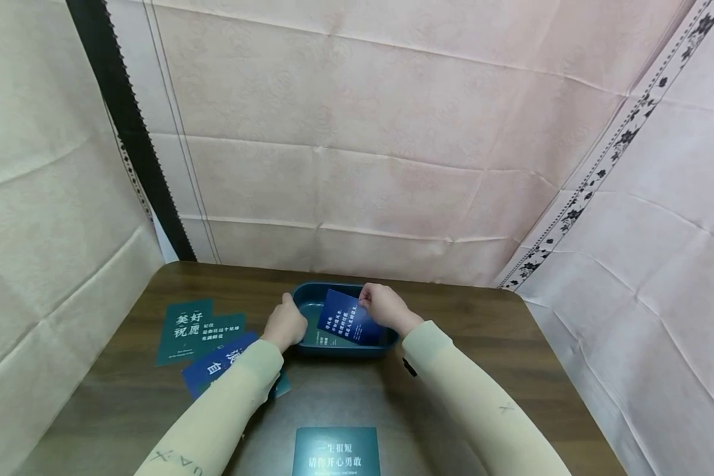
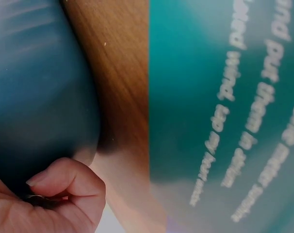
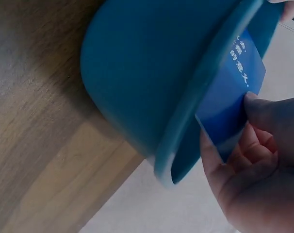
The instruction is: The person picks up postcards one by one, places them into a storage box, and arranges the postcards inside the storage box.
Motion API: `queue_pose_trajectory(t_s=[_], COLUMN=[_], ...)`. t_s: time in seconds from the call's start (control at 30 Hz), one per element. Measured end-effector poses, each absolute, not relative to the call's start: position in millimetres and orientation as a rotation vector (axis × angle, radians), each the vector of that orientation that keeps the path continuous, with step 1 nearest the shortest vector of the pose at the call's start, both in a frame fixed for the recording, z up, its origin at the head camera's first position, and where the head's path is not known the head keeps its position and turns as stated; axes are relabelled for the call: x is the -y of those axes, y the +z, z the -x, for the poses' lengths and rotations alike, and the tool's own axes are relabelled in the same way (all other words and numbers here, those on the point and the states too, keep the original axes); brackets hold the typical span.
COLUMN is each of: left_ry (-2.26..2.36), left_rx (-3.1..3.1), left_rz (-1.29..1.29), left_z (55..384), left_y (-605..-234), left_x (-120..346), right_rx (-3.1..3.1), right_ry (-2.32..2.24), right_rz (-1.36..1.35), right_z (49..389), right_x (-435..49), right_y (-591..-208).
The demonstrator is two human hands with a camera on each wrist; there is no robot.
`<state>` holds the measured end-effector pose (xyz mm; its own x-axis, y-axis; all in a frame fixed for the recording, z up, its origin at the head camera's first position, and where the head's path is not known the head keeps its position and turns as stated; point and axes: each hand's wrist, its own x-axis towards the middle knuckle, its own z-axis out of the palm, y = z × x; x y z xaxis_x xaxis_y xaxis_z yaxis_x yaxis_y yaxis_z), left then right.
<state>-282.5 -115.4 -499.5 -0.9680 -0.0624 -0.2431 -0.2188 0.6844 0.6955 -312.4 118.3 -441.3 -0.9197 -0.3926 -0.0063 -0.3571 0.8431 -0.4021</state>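
A dark teal plastic basin (image 1: pixel 340 352) stands on the table, with a green card (image 1: pixel 323 339) lying inside. My left hand (image 1: pixel 285 322) grips its left end; the left wrist view shows the thumb and finger (image 2: pixel 72 182) curled at the basin's wall (image 2: pixel 40 97). Above the basin's right part, my right hand (image 1: pixel 388 309) pinches a blue card (image 1: pixel 348 316) with white writing by its upper right edge. The card tilts down into the basin. In the right wrist view the thumb (image 3: pixel 258 109) presses on the blue card's face (image 3: pixel 229 92), with fingers behind it.
Left of the basin, green cards (image 1: pixel 178 344) and a blue card (image 1: pixel 205 370) overlap on the wooden table (image 1: pixel 470 350). A green corner (image 1: pixel 282 385) shows beside my left sleeve. Another green card (image 1: pixel 336 453) lies at the front. Pale cloth (image 1: pixel 357 165) hangs around the table.
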Motion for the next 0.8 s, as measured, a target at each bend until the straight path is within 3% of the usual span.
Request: queue_pose_trajectory(t_s=[0.8], left_ry=[1.159], left_rx=[-2.704], left_rz=[0.219], left_z=[280.2], left_y=[-497.3], left_x=[114.9], right_rx=[-2.823], right_ry=[-0.477], right_rz=[0.435], right_z=[314.9], right_x=[-113.9], right_y=[-453.8])
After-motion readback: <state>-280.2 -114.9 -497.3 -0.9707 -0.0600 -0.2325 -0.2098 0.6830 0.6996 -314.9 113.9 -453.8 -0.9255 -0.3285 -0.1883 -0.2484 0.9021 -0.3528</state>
